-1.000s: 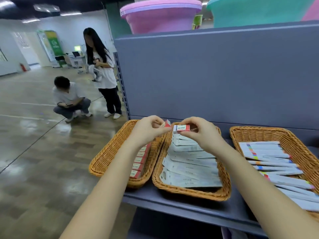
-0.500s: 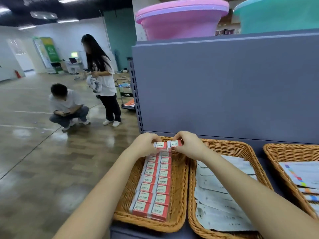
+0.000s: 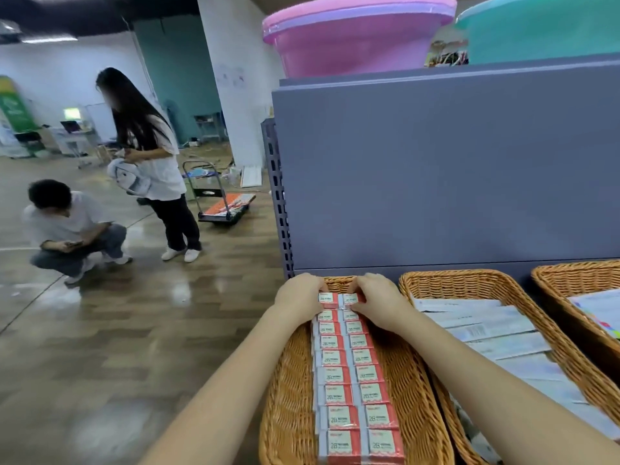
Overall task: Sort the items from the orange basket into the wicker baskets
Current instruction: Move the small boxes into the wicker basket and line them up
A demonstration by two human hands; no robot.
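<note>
Both hands have come down into the left wicker basket (image 3: 292, 380). The left hand (image 3: 298, 298) and right hand (image 3: 377, 302) each pinch a small red box (image 3: 328, 299), now seated under the fingers, extending two rows. The orange basket is out of view.

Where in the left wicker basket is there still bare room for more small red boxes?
In the left wicker basket, bare wicker runs on both sides of the two rows of red boxes. The far end is crowded: the left hand and right hand are on the last two boxes against the rim.
</note>
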